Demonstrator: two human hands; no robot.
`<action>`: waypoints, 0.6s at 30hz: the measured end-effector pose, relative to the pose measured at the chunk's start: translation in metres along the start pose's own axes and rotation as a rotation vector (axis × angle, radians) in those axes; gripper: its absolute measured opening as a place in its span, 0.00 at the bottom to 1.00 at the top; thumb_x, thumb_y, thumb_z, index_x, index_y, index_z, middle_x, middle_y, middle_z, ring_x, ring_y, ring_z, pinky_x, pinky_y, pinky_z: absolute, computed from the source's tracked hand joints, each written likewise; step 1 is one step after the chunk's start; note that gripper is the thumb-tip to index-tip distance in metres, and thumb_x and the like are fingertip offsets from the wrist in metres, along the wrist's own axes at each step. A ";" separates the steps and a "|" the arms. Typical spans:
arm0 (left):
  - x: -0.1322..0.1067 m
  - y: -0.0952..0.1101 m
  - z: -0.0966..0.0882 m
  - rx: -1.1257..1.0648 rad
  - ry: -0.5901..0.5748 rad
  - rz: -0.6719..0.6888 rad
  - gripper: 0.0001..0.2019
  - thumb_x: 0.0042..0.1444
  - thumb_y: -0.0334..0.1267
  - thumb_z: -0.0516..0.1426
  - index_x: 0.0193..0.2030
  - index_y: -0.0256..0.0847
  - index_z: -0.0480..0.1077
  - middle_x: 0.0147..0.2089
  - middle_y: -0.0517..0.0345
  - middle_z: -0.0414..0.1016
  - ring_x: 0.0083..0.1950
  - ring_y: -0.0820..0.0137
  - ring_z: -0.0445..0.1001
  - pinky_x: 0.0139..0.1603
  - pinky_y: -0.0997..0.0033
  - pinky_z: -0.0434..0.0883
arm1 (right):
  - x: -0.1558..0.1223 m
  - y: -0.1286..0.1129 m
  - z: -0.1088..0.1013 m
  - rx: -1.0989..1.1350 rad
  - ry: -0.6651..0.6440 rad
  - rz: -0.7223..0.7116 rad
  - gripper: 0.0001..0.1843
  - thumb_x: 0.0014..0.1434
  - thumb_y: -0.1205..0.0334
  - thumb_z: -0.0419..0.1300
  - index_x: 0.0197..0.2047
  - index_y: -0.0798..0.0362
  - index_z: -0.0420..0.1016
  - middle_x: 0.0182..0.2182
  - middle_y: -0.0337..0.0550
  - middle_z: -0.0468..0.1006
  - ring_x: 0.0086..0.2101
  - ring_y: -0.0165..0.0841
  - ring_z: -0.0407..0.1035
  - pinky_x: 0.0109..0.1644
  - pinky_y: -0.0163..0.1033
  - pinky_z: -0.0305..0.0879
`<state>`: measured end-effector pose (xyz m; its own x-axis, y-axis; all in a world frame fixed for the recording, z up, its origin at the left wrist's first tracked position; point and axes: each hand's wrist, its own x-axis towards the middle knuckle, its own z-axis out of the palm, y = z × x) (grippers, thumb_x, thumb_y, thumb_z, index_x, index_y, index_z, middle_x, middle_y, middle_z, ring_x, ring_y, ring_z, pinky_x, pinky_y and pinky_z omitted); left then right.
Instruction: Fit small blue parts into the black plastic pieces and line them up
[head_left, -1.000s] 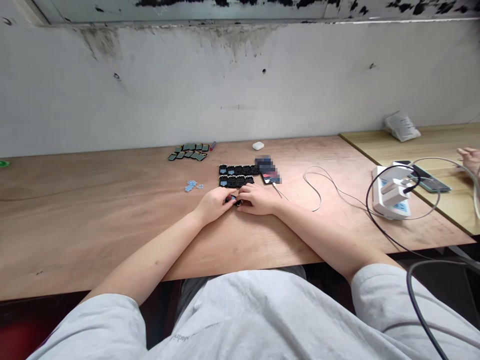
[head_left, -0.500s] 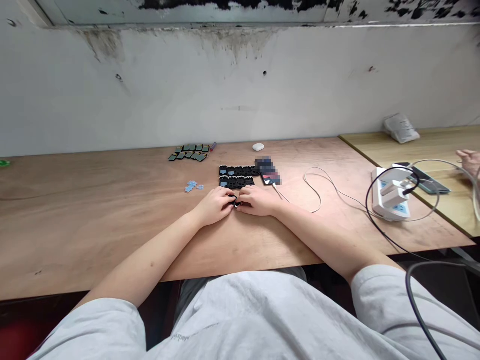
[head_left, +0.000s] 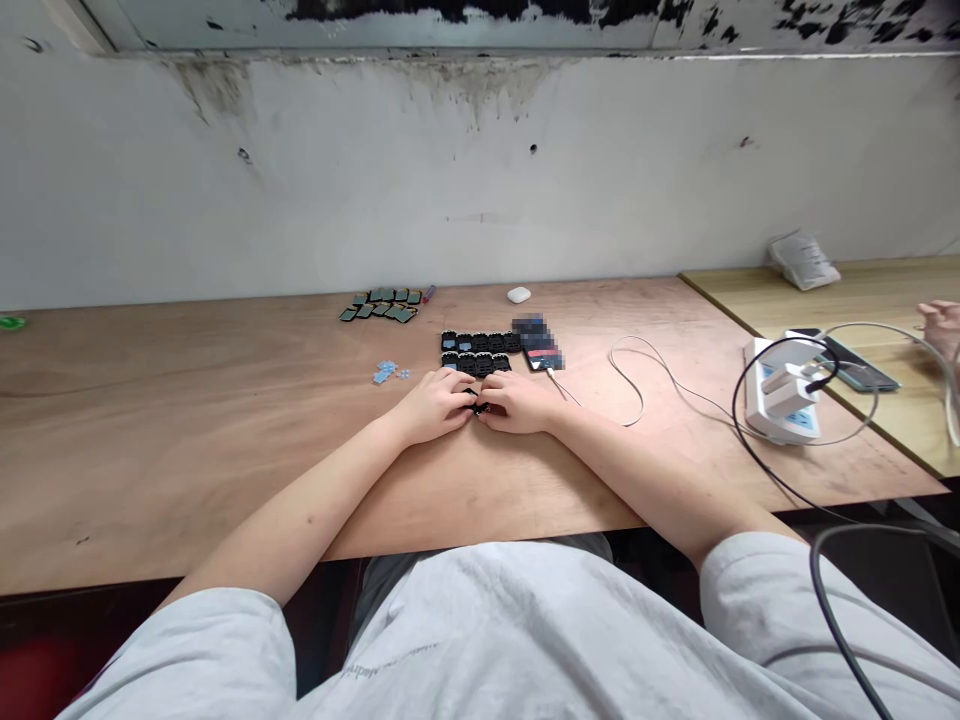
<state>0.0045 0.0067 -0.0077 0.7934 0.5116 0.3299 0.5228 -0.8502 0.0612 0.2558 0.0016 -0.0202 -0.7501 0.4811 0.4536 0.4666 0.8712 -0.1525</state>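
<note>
Between my fingertips is a small black plastic casing, mostly hidden. My left hand grips it from the left, and my right hand from the right; both are closed around it on the tabletop. Just beyond my hands lie two rows of similar black casings, some with pale blue pieces set in them. A little pile of pale blue pieces rests left of these rows. Farther back sit several dark boards with grey-green faces, and a small slim tool beside them.
A phone with a white cable plugged in lies right of the casings. Behind it is a white earbud case. A power strip with chargers and looping cables stands at right, near another phone and another person's hand.
Both hands stay together on the black casing, with slight finger movement. A little more of the casing shows between the fingertips. The whole view has shifted slightly.
</note>
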 end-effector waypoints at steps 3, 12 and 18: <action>0.002 0.004 -0.001 0.056 -0.010 0.020 0.13 0.68 0.41 0.55 0.53 0.47 0.79 0.67 0.45 0.70 0.66 0.52 0.67 0.65 0.45 0.68 | 0.000 0.000 0.001 0.001 0.007 -0.002 0.08 0.62 0.64 0.63 0.44 0.53 0.80 0.43 0.51 0.79 0.42 0.41 0.72 0.48 0.44 0.67; -0.005 -0.001 0.003 -0.024 0.017 -0.091 0.15 0.67 0.46 0.57 0.56 0.44 0.77 0.62 0.45 0.74 0.63 0.53 0.71 0.63 0.48 0.71 | 0.001 0.002 0.001 0.008 -0.012 0.021 0.06 0.63 0.66 0.61 0.42 0.53 0.80 0.42 0.50 0.79 0.40 0.39 0.72 0.46 0.43 0.68; -0.010 -0.010 0.001 -0.056 0.039 -0.043 0.14 0.69 0.43 0.55 0.54 0.44 0.80 0.62 0.44 0.74 0.64 0.53 0.71 0.64 0.48 0.70 | 0.001 0.004 0.001 0.030 -0.030 0.020 0.07 0.64 0.65 0.61 0.43 0.53 0.80 0.41 0.50 0.79 0.41 0.40 0.72 0.47 0.43 0.68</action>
<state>-0.0081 0.0104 -0.0120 0.7571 0.5437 0.3623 0.5371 -0.8337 0.1288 0.2567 0.0055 -0.0216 -0.7550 0.5006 0.4235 0.4673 0.8639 -0.1880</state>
